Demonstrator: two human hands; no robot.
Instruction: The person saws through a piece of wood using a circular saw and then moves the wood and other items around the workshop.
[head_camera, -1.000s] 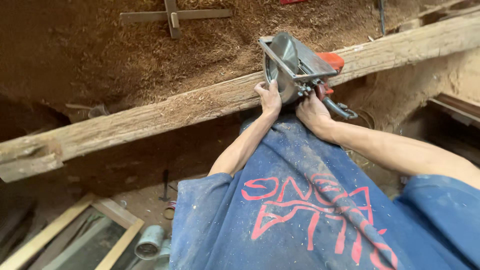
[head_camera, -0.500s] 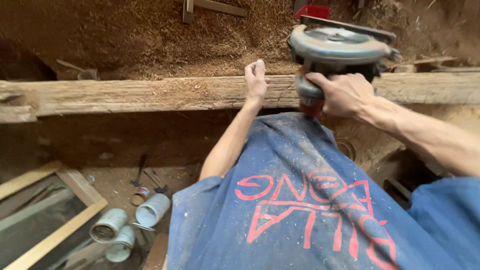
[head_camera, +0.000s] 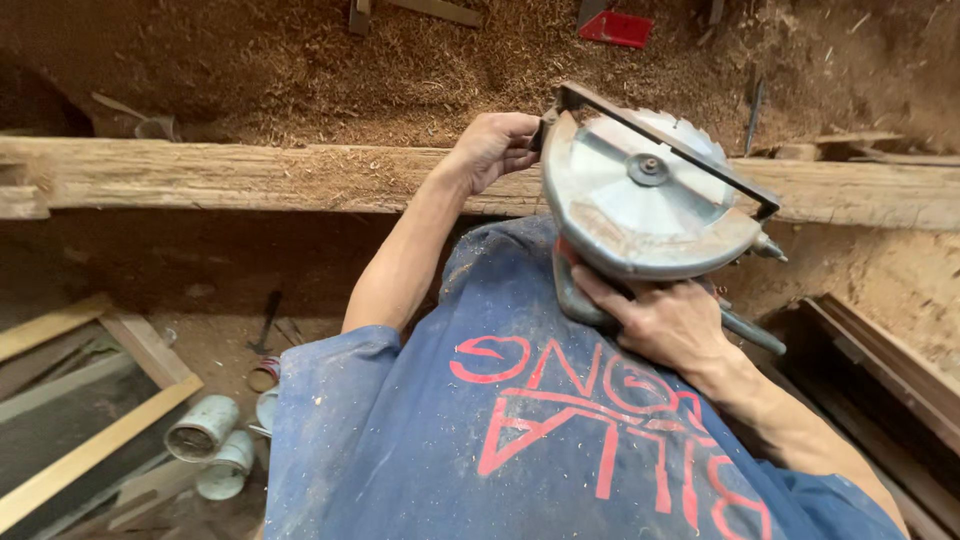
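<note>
Dusty grey circular saw (head_camera: 650, 195), blade exposed

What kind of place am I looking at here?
Most likely a rough woodworking or sawmill shop: sawdust covers the ground, a long timber beam crosses the view, and the right hand holds a circular saw.

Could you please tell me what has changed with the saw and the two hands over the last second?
The grey metal circular saw has been lifted off the long rough wooden beam and tipped up, so its toothed blade and base plate now face the camera. The right hand kept its grip on the handle; the left hand moved from the beam to the base plate's front edge. The beam and the sawdust-covered ground stayed as they were.
</note>
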